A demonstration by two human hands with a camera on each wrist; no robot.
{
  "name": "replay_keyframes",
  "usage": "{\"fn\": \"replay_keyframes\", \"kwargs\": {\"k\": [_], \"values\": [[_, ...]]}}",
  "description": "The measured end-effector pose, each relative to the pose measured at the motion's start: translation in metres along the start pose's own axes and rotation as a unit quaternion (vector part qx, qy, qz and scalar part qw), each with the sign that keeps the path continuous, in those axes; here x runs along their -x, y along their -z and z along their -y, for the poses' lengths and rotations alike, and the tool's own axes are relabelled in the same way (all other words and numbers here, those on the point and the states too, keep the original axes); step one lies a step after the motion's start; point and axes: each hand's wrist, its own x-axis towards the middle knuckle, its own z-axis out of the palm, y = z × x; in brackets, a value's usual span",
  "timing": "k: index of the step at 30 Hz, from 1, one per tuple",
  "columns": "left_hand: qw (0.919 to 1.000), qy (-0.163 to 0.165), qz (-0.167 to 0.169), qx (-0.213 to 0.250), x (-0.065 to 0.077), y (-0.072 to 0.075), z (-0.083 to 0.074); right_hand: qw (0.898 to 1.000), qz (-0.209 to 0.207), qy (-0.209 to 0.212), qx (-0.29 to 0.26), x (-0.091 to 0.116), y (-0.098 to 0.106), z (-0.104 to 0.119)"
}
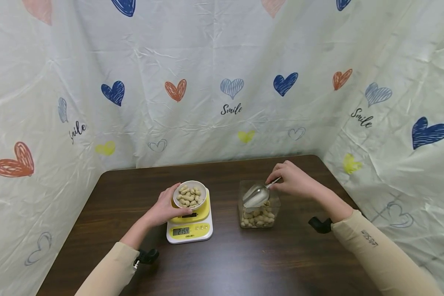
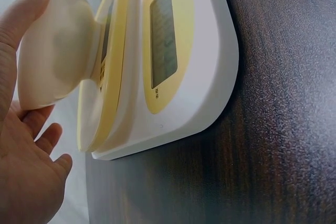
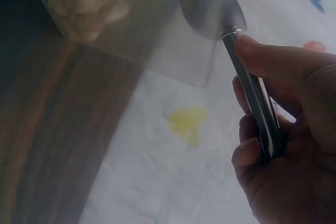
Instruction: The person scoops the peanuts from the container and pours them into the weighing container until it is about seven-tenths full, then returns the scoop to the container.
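Note:
My left hand (image 1: 167, 207) grips a white bowl (image 2: 58, 40) of unshelled peanuts (image 1: 188, 196) by its side, thumb and fingers on opposite sides. The bowl stands on the yellow platform of a kitchen scale (image 1: 190, 233). Digits show on the scale's display (image 1: 181, 231). In the right wrist view, the fingers of my right hand (image 3: 294, 108) curl round the handle of a metal scoop (image 3: 254, 98). The scoop's head tilts down inside a clear square container (image 1: 259, 207), above more peanuts (image 1: 258, 218). The scoop's tip is hard to make out through the container wall.
Both the scale and the container stand on a dark wooden table (image 1: 229, 263), with a gap between them. A white curtain (image 1: 207, 135) printed with hearts hangs behind the table and along its sides. Black wrist mounts (image 1: 320, 225) sit at both cuffs.

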Motion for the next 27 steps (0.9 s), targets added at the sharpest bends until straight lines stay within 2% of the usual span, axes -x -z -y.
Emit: {"fn": "replay_keyframes", "kwargs": {"k": [7,12,16,21,27], "values": [[1.0000,0.001,-0.001,0.002,0.002,0.002,0.000,1.000,0.015,0.009,-0.016,-0.008,-0.013,-0.007],[1.0000,0.006,0.000,0.004,0.002,0.003,-0.001,0.999,0.007,0.015,-0.034,-0.012,-0.023,-0.014],[0.9999,0.006,0.000,0.009,0.003,0.003,-0.001,1.000,-0.004,0.019,-0.021,-0.014,-0.026,-0.012],[0.9999,-0.002,0.004,0.015,0.003,0.003,-0.003,1.000,-0.020,0.009,0.004,-0.013,-0.025,-0.009],[0.9998,-0.010,0.002,0.014,0.006,0.009,-0.008,0.999,-0.044,-0.027,-0.012,-0.003,-0.018,-0.009]]}}
